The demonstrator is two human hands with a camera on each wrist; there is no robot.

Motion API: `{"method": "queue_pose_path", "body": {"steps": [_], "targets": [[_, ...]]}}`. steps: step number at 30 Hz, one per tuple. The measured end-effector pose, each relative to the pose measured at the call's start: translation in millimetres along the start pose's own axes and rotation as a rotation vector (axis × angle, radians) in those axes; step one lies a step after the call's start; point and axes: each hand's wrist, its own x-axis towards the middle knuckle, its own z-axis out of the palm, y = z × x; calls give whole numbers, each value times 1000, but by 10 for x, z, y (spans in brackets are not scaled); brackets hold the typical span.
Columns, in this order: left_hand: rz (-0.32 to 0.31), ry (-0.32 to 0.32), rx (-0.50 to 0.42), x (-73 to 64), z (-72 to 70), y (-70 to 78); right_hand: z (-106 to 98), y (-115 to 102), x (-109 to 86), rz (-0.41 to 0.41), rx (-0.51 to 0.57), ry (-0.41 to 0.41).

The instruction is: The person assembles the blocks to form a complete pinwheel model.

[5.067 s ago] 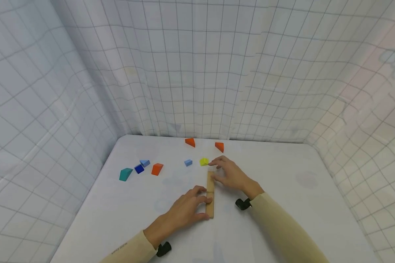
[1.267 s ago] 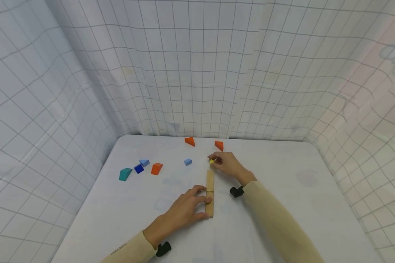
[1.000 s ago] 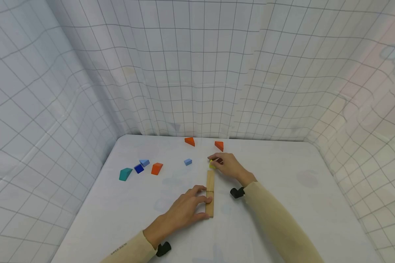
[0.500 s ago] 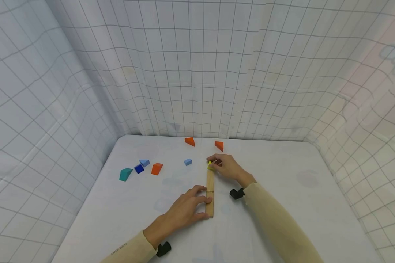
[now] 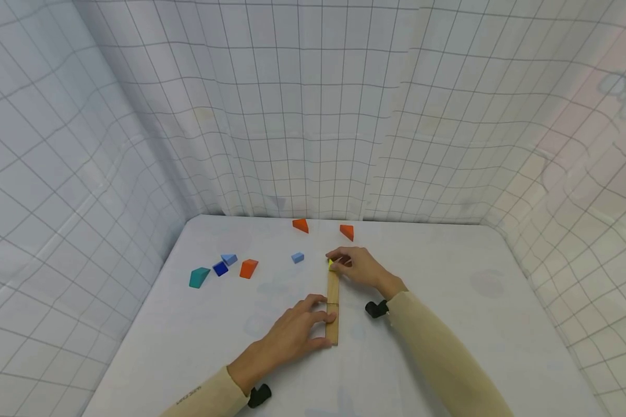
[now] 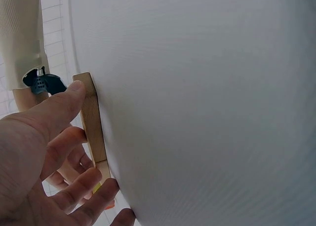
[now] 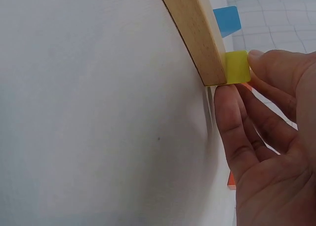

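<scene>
Two wooden blocks lie end to end on the white table in the head view: a near block [image 5: 332,334] and a far block [image 5: 333,288]. My left hand [image 5: 291,329] holds the near one, its thumb [image 6: 71,95] at the near end and bent fingers along the side. Between thumb and fingers, my right hand [image 5: 361,265] pinches a small yellow block [image 7: 238,67]. The yellow block sits on top of the far block's far end. A fingertip [image 7: 228,100] lies close under that end in the right wrist view.
To the left are a teal block [image 5: 199,277], a dark blue block [image 5: 220,267], a light blue triangular block [image 5: 229,259] and an orange block [image 5: 248,268]. A small light blue block [image 5: 298,257] lies farther in. Two orange wedges [image 5: 301,225] stand near the grid curtain [image 5: 313,116].
My right hand let go of the far wooden block, picked up the yellow block and brought it onto that block's far end. My left hand has stayed in place.
</scene>
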Motion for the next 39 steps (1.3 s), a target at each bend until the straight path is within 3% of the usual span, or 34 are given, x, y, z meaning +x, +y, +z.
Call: {"method": "queue_pose_path", "body": {"steps": [16,39], "targets": [[-20,-16,-3,2,-1,11,-2,-58,-22,17,3,2],[7,0,-3,-6,2,6,-9,-51,-38,8,25,-5]]}}
